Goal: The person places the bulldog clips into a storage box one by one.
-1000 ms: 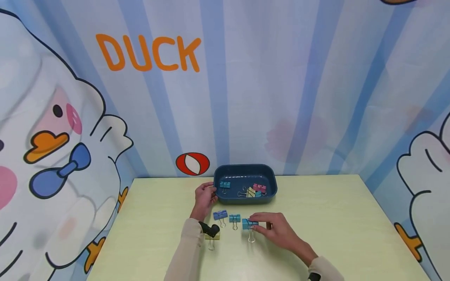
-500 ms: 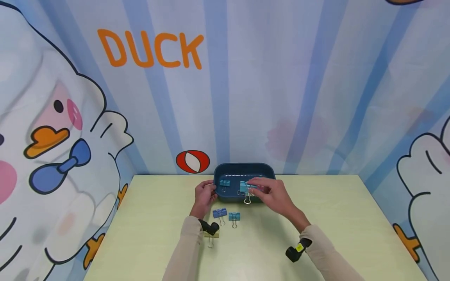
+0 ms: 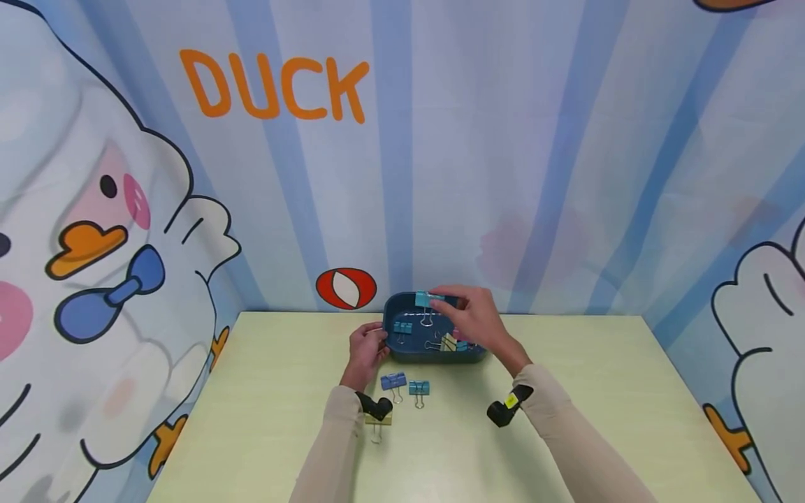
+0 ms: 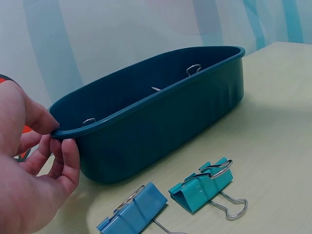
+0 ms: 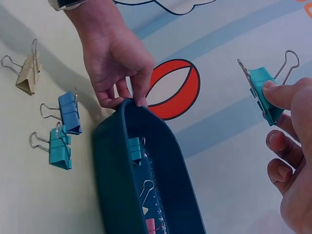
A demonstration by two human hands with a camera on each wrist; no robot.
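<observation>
My right hand (image 3: 474, 314) pinches a teal binder clip (image 5: 263, 90) between thumb and fingers, holding it above the dark blue tray (image 3: 434, 357). With its thumb over the rim and fingers underneath, my left hand (image 4: 36, 161) grips the tray's left end. Inside the tray lie a teal clip (image 3: 402, 327) at the left, and a yellow clip (image 3: 448, 342), a pink clip (image 5: 150, 225) and another teal clip at the right, partly hidden by my right hand in the head view.
In front of the tray, a blue binder clip (image 3: 393, 381) and a teal binder clip (image 3: 419, 388) lie on the pale table (image 3: 597, 391). A yellow binder clip (image 5: 29, 75) lies nearer, partly behind the left wrist camera. A printed curtain (image 3: 465, 154) rises behind the table.
My right hand has lifted the teal binder clip off the table and carried it forward and left to above the tray. My left hand has stayed on the tray's rim.
</observation>
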